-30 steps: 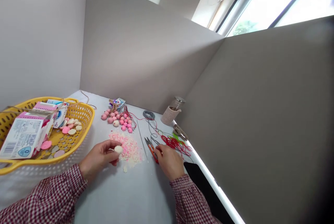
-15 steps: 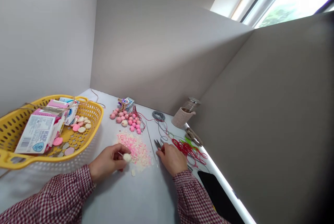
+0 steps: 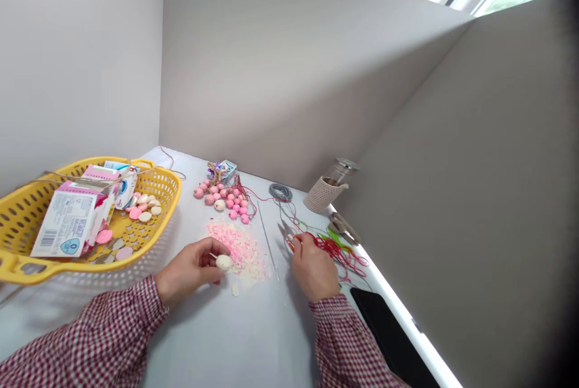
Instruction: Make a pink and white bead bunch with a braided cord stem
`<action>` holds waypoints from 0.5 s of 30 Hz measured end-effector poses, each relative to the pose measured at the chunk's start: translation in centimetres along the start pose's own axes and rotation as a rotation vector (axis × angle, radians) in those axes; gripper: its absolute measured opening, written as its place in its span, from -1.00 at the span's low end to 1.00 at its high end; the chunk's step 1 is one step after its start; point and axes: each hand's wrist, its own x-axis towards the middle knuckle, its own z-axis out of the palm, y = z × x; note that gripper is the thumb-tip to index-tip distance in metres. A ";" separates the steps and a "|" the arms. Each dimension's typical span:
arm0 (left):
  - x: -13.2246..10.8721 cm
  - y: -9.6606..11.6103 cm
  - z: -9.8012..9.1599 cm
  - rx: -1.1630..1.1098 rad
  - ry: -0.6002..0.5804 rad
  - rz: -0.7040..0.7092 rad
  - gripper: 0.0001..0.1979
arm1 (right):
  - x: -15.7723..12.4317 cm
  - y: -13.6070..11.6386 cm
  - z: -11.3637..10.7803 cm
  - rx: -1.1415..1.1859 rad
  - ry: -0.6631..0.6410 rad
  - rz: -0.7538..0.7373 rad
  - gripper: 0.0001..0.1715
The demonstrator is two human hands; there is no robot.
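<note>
Head view, only one to go on: the left hand point(image 3: 192, 270) is pinching a small cream oval piece point(image 3: 224, 262) between thumb and fingers, holding it just by the pink-and-white shavings point(image 3: 239, 252). The right hand point(image 3: 315, 267) is resting its fingers on the orange-handled snips point(image 3: 288, 237). The palm is hiding most of the handles, so I can't tell if it's properly gripping them. The blades are standing apart, pointing away from the person.

What's worrying me: the red cord point(image 3: 339, 255) is lying loose right beside that right hand, so a careless lift could be snagging a strand. The thin rod point(image 3: 270, 246) is lying between the hands, so a sideways sweep could be rolling it into the shavings. Also, that piece is looking smooth and roundish, so squeezing too hard could be popping it out.
</note>
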 end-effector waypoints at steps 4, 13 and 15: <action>0.1 -0.1 0.0 0.031 -0.001 0.010 -0.73 | -0.3 0.1 -0.2 -0.015 0.014 -0.023 -0.74; 0.3 -1.3 0.0 0.219 -0.038 0.030 -0.73 | -0.5 -2.9 0.1 0.020 -0.168 -0.104 -0.79; 0.3 -1.5 0.0 0.288 -0.044 0.050 -0.73 | 0.1 -3.1 0.0 0.011 -0.214 -0.097 -0.80</action>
